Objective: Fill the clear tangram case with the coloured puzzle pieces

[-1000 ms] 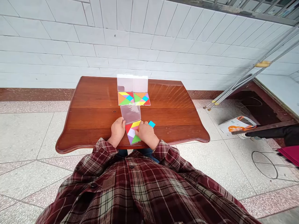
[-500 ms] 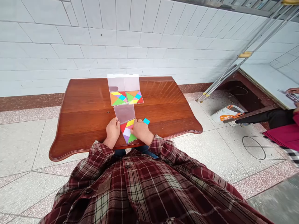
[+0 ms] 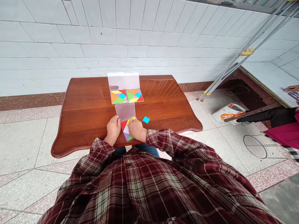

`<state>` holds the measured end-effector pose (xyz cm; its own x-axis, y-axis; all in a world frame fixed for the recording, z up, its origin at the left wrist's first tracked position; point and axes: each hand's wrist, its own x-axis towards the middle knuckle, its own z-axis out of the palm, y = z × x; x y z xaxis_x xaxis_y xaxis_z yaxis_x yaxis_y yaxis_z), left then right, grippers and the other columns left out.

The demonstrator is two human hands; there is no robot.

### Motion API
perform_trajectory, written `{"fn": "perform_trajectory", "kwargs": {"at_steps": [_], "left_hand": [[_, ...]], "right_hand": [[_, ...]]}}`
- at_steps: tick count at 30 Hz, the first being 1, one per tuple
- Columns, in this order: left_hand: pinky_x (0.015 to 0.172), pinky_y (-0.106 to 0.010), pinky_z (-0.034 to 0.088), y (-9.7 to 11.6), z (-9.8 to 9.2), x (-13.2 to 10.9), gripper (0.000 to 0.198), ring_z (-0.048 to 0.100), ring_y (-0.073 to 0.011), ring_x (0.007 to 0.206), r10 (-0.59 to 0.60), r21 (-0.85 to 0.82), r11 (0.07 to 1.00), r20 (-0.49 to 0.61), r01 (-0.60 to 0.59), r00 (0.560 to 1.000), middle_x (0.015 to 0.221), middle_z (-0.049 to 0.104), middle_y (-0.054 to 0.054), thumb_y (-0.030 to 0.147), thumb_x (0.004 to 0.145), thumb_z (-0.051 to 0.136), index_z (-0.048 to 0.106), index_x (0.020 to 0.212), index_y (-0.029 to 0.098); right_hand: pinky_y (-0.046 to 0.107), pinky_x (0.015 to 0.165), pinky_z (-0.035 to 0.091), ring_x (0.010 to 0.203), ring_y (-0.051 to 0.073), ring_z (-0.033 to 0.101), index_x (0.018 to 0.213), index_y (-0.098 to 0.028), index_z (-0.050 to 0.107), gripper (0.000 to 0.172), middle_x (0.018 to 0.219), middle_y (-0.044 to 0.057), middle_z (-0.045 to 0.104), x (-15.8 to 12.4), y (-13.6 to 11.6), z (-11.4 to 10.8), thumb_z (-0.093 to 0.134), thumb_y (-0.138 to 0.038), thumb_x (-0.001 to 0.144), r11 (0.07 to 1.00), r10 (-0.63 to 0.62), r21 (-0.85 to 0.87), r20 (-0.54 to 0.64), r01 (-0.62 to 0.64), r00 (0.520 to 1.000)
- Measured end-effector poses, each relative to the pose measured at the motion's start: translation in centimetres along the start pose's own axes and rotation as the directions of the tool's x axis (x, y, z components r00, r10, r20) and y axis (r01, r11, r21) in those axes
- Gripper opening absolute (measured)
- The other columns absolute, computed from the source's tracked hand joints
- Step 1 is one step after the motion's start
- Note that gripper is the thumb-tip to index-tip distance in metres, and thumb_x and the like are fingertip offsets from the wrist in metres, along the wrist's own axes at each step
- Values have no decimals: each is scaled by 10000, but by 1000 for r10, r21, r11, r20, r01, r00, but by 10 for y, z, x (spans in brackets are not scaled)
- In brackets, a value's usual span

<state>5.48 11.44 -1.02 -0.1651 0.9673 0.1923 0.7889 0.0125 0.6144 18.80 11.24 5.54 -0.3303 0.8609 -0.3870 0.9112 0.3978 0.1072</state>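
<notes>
My left hand (image 3: pixel 113 130) and my right hand (image 3: pixel 137 130) lie close together at the near side of the wooden table. Between them is an open tangram case (image 3: pixel 125 126) with a clear lid (image 3: pixel 125 111) standing away from me. My left hand grips its left edge, and my right hand rests on its coloured tiles, hiding most of them. A loose blue square tile (image 3: pixel 146 119) lies on the table, apart from my right hand. Farther away are two more open tangram cases (image 3: pixel 126 96), their tiles filling the trays.
The reddish-brown wooden table (image 3: pixel 163 105) has a shaped edge and stands against a white tiled wall. Metal crutches (image 3: pixel 243 59) lean at the right, above a printed carton (image 3: pixel 228 112). Another person's hand (image 3: pixel 291 88) and maroon clothing (image 3: pixel 282 133) are at the far right.
My right hand has slid left, closer to my left hand, and covers more of the tiles. My right sleeve now lies over the table edge. The blue square stays put, with a wider gap to my hand.
</notes>
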Motion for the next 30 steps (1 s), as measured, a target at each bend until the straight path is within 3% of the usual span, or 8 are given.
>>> {"fn": "perform_trajectory", "kwargs": {"at_steps": [5, 7, 15, 21, 25, 30], "left_hand": [[786, -329, 477, 0, 0, 1, 213, 632, -218, 874, -7, -1, 1000, 7, 7, 1000, 931, 676, -100, 266, 893, 409, 594, 941, 173], [781, -328, 475, -1, 1, 1, 215, 631, -215, 867, -7, 1, 1000, 9, 7, 1000, 940, 674, -101, 268, 895, 409, 594, 949, 173], [794, -322, 473, -1, -1, 2, 181, 628, -211, 877, -6, -33, 999, 12, 7, 1000, 932, 672, -94, 253, 882, 426, 589, 914, 180], [802, -334, 469, 2, -3, 3, 191, 620, -217, 869, -20, -32, 999, 24, 21, 1000, 905, 669, -91, 263, 880, 417, 583, 916, 176], [821, -333, 465, 2, -3, 3, 178, 615, -214, 877, -45, -61, 997, 24, 46, 999, 905, 665, -87, 267, 869, 429, 577, 912, 178], [804, -325, 455, 0, -3, 4, 179, 599, -205, 855, -57, -85, 995, 22, 59, 998, 895, 654, -74, 292, 865, 431, 572, 903, 190]], "right_hand": [[350, 782, 530, 1022, 296, 673, 1291, 59, 477, 580, 1107, 311, 647, 9, 21, -6, 525, -387, 923, 997, -60, 45, -44, 62, 997], [343, 766, 531, 992, 294, 684, 1224, 14, 529, 545, 1070, 282, 668, 11, 28, -7, 553, -424, 902, 995, -89, 34, -72, 91, 993], [357, 770, 539, 1043, 295, 669, 1310, 104, 444, 486, 1153, 336, 623, 9, 16, -3, 428, -160, 903, 990, -135, -46, -65, 132, 989], [340, 766, 536, 1006, 269, 686, 1138, 6, 595, 353, 1051, 268, 680, 5, 19, -13, 348, -31, 888, 990, -138, 15, -85, 140, 987], [332, 754, 527, 962, 258, 696, 1148, -73, 596, 305, 1029, 207, 702, 6, 44, -17, 395, -124, 925, 992, -81, 95, -89, 89, 993], [293, 786, 490, 959, 232, 685, 1022, -100, 661, 383, 1043, 182, 708, 9, 107, -10, 319, -268, 993, 949, 138, 294, -60, -114, 989]]}}
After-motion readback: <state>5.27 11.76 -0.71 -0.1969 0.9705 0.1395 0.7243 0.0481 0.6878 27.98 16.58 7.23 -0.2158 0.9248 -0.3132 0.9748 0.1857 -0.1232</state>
